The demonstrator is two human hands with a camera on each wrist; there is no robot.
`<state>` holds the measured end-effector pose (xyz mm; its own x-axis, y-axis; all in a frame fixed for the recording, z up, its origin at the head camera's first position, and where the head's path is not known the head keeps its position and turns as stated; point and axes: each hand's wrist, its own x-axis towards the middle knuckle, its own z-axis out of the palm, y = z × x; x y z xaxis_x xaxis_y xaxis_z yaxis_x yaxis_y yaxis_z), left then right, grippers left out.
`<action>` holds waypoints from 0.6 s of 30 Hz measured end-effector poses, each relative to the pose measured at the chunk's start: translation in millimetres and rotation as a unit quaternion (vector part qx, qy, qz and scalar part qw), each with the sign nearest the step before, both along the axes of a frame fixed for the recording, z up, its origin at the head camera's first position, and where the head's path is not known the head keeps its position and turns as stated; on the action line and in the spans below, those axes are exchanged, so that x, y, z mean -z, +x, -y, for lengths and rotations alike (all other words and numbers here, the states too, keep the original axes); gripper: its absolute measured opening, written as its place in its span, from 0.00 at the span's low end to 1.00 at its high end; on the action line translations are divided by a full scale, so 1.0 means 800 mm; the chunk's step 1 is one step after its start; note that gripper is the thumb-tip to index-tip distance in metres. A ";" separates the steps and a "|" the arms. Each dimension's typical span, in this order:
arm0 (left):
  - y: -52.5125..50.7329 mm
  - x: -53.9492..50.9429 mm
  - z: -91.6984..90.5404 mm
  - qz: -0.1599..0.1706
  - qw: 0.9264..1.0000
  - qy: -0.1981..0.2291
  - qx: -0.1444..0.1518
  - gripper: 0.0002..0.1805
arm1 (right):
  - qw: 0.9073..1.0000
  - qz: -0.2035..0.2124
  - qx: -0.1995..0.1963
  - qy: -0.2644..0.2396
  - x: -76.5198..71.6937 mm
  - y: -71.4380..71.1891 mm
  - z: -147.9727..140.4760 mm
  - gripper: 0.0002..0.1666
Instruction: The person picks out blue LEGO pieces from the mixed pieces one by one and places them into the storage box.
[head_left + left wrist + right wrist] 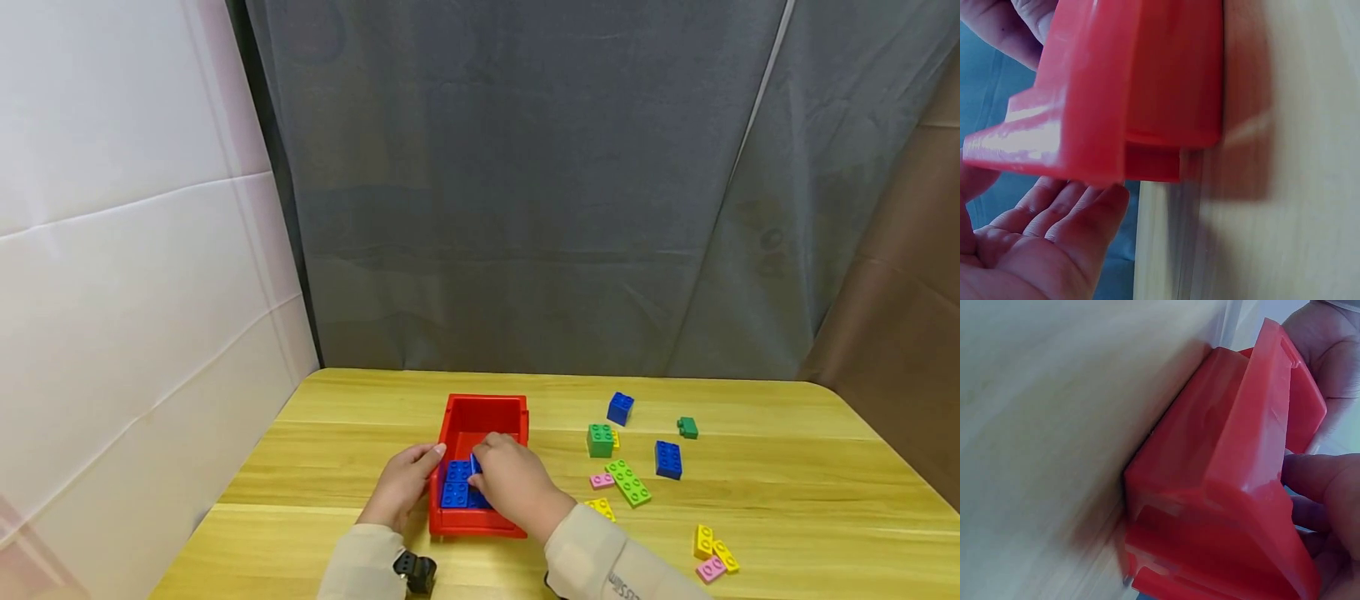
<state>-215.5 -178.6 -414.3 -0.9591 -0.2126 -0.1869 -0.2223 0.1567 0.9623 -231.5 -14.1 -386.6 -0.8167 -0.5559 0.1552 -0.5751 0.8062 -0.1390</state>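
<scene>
A red plastic bin (478, 523) stands on the wooden table in front of me. My left hand (403, 485) holds its left wall, thumb on the rim and fingers underneath from outside, as the left wrist view shows with the hand (1054, 244) beneath the rim. Inside the bin's near end lie blue toy bricks (454, 493), studs up. My right hand (519, 487) reaches over the right wall and pinches a blue brick (474, 463), mostly covered by the fingers. In the right wrist view its fingers (1316, 475) dip behind the bin's rim; the brick is hidden there.
Loose bricks lie right of the bin: blue ones (668, 460), a green one (600, 442), a small dark green one (687, 427), a long lime one (628, 483), pink ones (711, 570) and yellow ones (703, 542). A grey curtain (510, 208) hangs behind the wooden table (330, 450).
</scene>
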 end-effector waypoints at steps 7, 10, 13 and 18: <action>0.001 0.000 0.001 0.002 1.000 -0.001 -0.001 0.28 | 1.000 -0.014 0.002 0.020 0.003 -0.002 0.002 0.26; 0.001 -0.001 0.000 0.000 1.000 0.000 -0.001 0.27 | 0.999 -0.026 -0.003 0.027 0.005 -0.003 0.002 0.25; 0.001 -0.001 0.000 -0.003 1.000 0.002 -0.001 0.27 | 0.999 -0.037 -0.006 0.038 0.006 -0.003 0.003 0.23; 0.001 -0.002 -0.001 -0.012 1.000 0.004 0.003 0.26 | 0.998 -0.035 -0.010 0.049 0.005 -0.002 0.005 0.21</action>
<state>-214.7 -178.0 -413.0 -0.9647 -0.2053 -0.1649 -0.1975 0.1498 0.9688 -233.3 -17.8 -390.3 -0.7940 -0.5875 0.1562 -0.5971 0.8019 -0.0191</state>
